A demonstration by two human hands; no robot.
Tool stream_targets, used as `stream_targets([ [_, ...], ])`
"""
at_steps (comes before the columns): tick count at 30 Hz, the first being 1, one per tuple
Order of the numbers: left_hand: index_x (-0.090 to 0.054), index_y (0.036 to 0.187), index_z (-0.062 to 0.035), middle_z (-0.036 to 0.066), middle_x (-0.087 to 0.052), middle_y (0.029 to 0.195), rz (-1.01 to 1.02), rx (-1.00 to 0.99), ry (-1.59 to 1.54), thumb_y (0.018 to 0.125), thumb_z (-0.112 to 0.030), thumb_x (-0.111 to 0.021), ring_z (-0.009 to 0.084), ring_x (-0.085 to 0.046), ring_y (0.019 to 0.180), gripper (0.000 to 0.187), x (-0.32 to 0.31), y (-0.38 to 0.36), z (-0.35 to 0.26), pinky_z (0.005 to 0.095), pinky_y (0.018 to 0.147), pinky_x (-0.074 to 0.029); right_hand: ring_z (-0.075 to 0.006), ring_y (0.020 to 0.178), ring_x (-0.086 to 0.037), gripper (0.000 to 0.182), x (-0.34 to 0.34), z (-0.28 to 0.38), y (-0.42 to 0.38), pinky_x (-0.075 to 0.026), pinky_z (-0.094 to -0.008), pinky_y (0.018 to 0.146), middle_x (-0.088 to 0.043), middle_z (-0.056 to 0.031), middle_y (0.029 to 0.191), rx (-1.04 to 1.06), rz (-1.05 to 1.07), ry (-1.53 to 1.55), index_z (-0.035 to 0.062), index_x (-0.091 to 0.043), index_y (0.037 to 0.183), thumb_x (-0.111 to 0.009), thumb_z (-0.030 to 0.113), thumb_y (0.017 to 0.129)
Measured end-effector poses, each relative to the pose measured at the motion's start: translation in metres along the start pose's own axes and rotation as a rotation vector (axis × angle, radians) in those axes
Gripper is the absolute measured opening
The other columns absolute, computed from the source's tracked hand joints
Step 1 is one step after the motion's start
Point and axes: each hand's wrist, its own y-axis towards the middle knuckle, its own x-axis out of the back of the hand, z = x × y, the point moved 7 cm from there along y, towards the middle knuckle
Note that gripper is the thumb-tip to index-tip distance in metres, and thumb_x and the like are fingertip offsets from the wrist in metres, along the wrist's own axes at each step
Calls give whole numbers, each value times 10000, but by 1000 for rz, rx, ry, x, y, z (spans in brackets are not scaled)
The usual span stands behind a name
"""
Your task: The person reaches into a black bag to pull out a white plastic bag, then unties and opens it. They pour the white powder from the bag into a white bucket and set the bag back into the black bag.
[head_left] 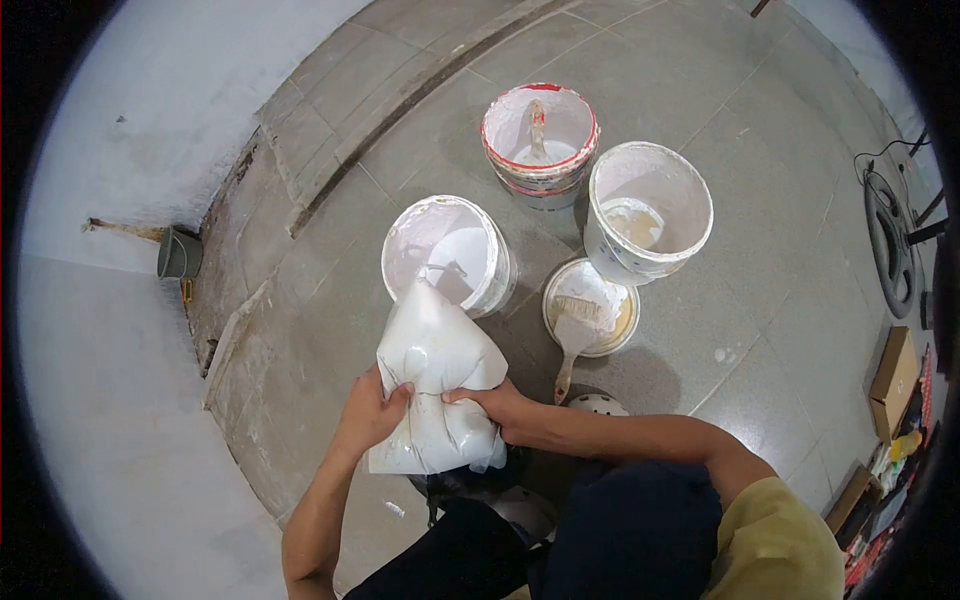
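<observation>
Pouring is midway: left hand [372,412] and right hand [500,405] squeeze a part-full plastic bag [437,385], spout in the twelve-o'clock bucket [448,252].

arms: bare | top: mustard-yellow sleeve [775,545] | legs: dark, possibly navy trousers [620,530]

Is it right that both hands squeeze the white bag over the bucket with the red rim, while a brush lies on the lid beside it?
Not quite. In the head view, both hands, left hand and right hand, squeeze the white bag over the plain white bucket, not the red-rimmed bucket farther back. The brush does lie on the lid.
</observation>
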Motion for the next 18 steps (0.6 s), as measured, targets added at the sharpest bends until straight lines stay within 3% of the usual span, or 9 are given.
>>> stream_targets([
  [5, -573, 1145, 44, 272, -665, 1000, -36, -66, 88, 845, -89, -613, 454, -633, 974, 331, 3, -4, -1, 439, 835, -506, -234, 970, -660, 597, -6, 7, -7, -570, -396, 826, -653, -104, 1107, 18, 32, 10, 37, -557, 1248, -827, 65, 717],
  [7, -586, 1128, 39, 271, -665, 980, -1, 19, 93, 851, -88, -608, 453, -635, 962, 305, 1, -5, -3, 440, 822, -508, -236, 983, -656, 601, -7, 6, -8, -568, -397, 832, -651, -98, 1111, 18, 28, -8, 43, -556, 1249, -827, 61, 713],
  [11, -598, 1102, 43, 273, -664, 953, -25, -32, 91, 855, -90, -604, 449, -639, 951, 281, -1, -4, -1, 446, 812, -507, -247, 984, -654, 584, -5, 7, -13, -572, -422, 827, -647, -101, 1110, -5, 2, 3, 47, -563, 1235, -827, 61, 714],
  [16, -598, 1095, 44, 281, -661, 933, 50, 96, 164, 852, -78, -600, 453, -643, 918, 272, -7, -7, 0, 443, 789, -504, -255, 982, -654, 577, -1, 0, -15, -576, -451, 817, -645, -105, 1099, -86, -40, 11, 56, -566, 1229, -828, 64, 715],
  [18, -599, 1086, 47, 282, -660, 929, 24, 56, 145, 850, -76, -600, 453, -644, 903, 266, -8, -7, 3, 439, 777, -506, -255, 976, -656, 579, -1, -2, -13, -577, -453, 814, -646, -105, 1091, -70, -30, 16, 64, -568, 1227, -832, 74, 713],
])
